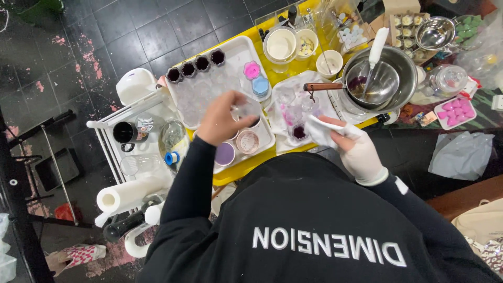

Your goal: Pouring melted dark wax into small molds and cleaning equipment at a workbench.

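The left hand [220, 123], bare, grasps a small clear glass cup [247, 108] above the white tray [238, 52] on the yellow table [230, 175]. The right hand [359, 152], gloved in white, clenches a white cloth [320, 130] just right of the cup, near a steel pot [403, 71]

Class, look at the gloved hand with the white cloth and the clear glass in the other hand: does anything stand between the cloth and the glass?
Nothing visible does. The left hand holds the clear glass above the white tray; the gloved right hand holds the white cloth beside it, with only open air between them.
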